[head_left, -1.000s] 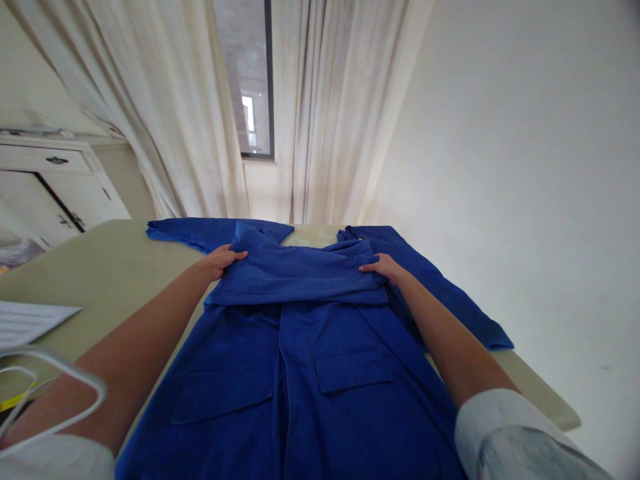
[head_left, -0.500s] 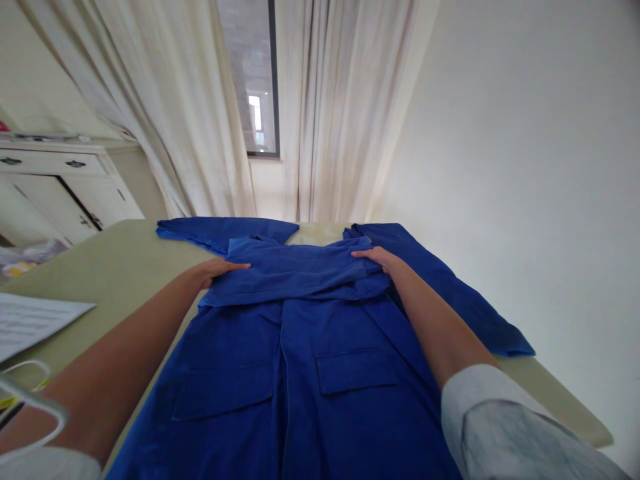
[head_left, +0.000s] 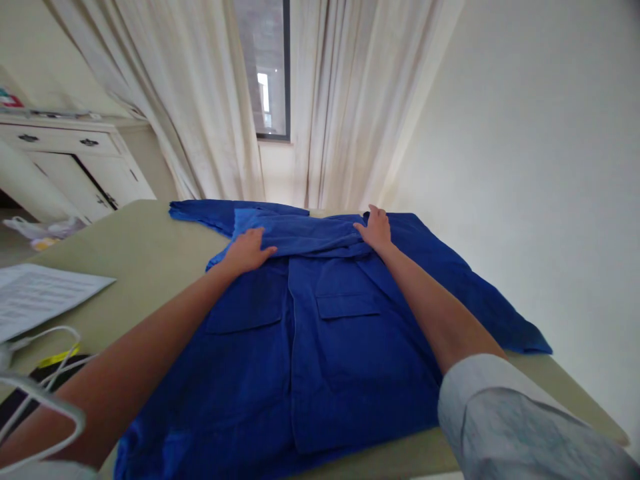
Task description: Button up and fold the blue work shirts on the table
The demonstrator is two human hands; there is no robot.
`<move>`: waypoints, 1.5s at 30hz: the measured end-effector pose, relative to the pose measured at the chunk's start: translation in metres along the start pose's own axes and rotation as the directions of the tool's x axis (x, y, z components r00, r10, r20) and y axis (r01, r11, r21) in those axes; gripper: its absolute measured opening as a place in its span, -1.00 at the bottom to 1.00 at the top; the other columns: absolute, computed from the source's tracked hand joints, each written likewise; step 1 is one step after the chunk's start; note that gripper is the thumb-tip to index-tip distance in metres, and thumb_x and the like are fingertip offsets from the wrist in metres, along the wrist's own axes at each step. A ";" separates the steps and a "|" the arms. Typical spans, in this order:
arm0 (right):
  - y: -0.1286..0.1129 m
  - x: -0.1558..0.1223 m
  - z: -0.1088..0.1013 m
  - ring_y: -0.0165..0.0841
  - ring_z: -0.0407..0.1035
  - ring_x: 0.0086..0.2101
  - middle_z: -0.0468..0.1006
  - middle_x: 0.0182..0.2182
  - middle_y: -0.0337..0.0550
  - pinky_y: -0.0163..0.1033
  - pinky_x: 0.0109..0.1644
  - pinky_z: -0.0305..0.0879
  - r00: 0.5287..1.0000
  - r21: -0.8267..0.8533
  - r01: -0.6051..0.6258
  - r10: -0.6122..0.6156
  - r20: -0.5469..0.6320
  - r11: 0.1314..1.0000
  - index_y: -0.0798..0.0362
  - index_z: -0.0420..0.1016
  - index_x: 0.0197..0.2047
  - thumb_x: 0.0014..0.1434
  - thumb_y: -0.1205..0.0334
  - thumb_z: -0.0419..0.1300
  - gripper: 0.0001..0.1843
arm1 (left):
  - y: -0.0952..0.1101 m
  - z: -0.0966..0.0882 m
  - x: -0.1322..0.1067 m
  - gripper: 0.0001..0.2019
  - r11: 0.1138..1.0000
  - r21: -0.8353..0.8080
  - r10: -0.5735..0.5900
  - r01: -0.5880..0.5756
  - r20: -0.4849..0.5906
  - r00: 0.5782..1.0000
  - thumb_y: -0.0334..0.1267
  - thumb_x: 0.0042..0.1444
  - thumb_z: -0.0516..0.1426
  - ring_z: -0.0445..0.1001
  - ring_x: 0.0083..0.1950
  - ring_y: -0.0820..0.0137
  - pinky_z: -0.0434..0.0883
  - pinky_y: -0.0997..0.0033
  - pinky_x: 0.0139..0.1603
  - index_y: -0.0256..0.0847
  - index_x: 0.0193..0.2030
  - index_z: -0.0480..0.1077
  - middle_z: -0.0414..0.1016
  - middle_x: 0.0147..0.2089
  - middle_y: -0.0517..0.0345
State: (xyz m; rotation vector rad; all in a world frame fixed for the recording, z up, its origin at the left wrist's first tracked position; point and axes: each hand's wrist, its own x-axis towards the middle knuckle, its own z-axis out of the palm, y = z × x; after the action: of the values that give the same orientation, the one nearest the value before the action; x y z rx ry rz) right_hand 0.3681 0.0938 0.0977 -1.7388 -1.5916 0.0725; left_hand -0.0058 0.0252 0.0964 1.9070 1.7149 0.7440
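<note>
A blue jacket [head_left: 340,360] with flap pockets and a front opening lies spread over the table. Its upper part is folded down into a band [head_left: 310,233] across the chest, and a sleeve [head_left: 465,287] stretches out to the right. The other sleeve [head_left: 220,212] lies toward the far left. My left hand [head_left: 249,250] rests on the left end of the band, thumb and fingers apart. At the band's right end, my right hand [head_left: 376,229] lies with its fingers spread and lifted, not gripping the cloth.
A printed sheet [head_left: 45,297] lies on the pale green table [head_left: 155,257] at the left, near white cables [head_left: 55,400] and a dark item with a yellow strip. Behind stand a white cabinet [head_left: 75,160] and curtains [head_left: 195,100]. A wall [head_left: 540,147] borders the right side.
Both hands have let go of the folded band and opened on top of it. The band lies flatter and farther back, and the jacket's lower hem now shows on the table.
</note>
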 end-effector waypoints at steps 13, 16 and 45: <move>-0.024 -0.242 -0.034 -0.07 -0.10 0.52 -0.03 0.58 -0.04 0.21 0.56 -0.11 0.509 0.147 0.580 -0.498 0.701 0.801 -0.21 0.04 0.60 0.49 -0.26 0.02 -0.26 | -0.040 0.075 -0.203 -0.27 0.784 0.368 0.442 -0.499 0.234 0.866 0.13 0.51 -0.14 -0.01 0.64 0.07 0.13 -0.02 0.58 -0.37 0.61 0.01 -0.03 0.62 -0.27; -0.037 -0.267 -0.055 0.00 -0.06 0.51 0.02 0.56 0.05 0.23 0.54 -0.06 0.553 0.136 0.569 -0.500 0.666 0.811 -0.11 0.08 0.59 0.43 -0.33 0.08 -0.16 | -0.043 0.065 -0.232 -0.33 0.763 0.366 0.463 -0.532 0.265 0.846 0.08 0.52 -0.11 0.02 0.63 0.07 0.13 -0.08 0.58 -0.16 0.63 -0.03 -0.02 0.63 -0.13; 0.006 -0.356 -0.142 0.08 -0.10 0.51 -0.07 0.58 -0.04 0.25 0.54 -0.06 0.535 0.110 0.592 -0.492 0.687 0.799 -0.28 -0.12 0.63 0.09 -0.43 0.39 0.24 | -0.104 0.016 -0.342 0.17 0.689 0.643 0.324 -0.335 0.140 0.936 -0.26 -0.16 0.35 0.11 0.55 -0.36 0.15 -0.66 0.36 0.42 0.58 -0.09 -0.03 0.63 0.10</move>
State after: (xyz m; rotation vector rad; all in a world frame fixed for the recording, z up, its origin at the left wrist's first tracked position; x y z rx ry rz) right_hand 0.3674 -0.2852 0.0389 -1.2589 -2.7116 0.3487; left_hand -0.0970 -0.3028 -0.0129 2.7493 1.7894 0.2179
